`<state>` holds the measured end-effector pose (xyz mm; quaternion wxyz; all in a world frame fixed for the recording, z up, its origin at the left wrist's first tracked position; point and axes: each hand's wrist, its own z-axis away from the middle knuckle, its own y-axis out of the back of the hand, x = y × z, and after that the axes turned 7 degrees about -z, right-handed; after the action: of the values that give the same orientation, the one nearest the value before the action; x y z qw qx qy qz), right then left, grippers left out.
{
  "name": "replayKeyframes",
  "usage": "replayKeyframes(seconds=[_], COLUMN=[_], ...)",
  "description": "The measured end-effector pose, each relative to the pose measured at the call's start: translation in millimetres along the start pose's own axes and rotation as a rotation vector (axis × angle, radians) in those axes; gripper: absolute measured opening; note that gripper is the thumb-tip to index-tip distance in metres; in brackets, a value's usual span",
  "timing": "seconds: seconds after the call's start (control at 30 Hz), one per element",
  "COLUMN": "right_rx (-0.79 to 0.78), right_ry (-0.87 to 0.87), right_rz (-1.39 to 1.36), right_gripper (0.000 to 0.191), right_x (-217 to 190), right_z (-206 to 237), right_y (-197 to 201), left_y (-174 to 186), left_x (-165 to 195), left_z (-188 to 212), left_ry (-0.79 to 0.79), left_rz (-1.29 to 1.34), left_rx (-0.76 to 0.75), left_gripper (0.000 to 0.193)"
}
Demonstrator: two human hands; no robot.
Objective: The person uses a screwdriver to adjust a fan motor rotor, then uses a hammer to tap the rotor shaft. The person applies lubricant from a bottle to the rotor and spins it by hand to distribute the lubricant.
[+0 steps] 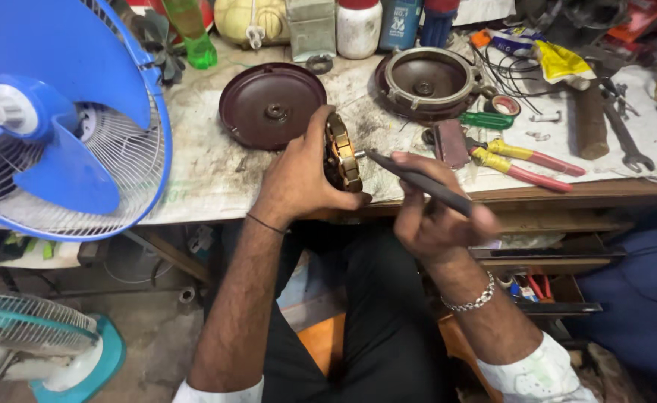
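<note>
At the frame's centre the left hand [299,175] clasps a copper-wound motor stator [341,153] upright on the worktop [209,179] edge, bracing it so the right hand [437,216], fingers clenched round a dark pointed tool [418,181], can reach its side.

Blue fan [67,112], brown round cover [271,104], yellow-and-red pliers [526,163], green bottle [192,33].

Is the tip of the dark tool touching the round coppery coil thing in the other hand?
Touching. The head view shows the dark tool in the right hand with its tip meeting the shaft at the centre of the coil piece held by the left hand.
</note>
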<state>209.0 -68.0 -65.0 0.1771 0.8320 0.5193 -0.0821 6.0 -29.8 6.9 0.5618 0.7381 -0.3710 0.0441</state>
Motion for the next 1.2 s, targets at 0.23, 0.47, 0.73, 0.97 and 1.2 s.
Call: replayKeyframes(seconds=[0.23, 0.47, 0.73, 0.97, 1.2], right_rx=[-0.009, 0.072, 0.020, -0.006, 0.081], right_ry=[0.041, 0.257, 0.202, 0.184, 0.005], right_rz=[-0.043, -0.150, -0.074, 0.041, -0.052], right_gripper=[0.065, 0.079, 0.090, 0.060, 0.060], right_x=[6, 5, 4, -10, 1], right_z=[-1, -7, -8, -16, -4], right_y=[-10, -4, 2, 2, 2], left_y=[-1, 1, -6, -2, -3], left_x=[-4, -13, -16, -13, -13], left_z=[2, -8, -9, -12, -20], left_ry=[-0.046, -0.037, -0.006, 0.059, 0.050], left_rz=[-0.003, 0.037, 0.134, 0.154, 0.121], left_rx=[0.019, 0.006, -0.106, -0.174, -0.199], left_gripper=[0.144, 0.133, 0.136, 0.133, 0.140])
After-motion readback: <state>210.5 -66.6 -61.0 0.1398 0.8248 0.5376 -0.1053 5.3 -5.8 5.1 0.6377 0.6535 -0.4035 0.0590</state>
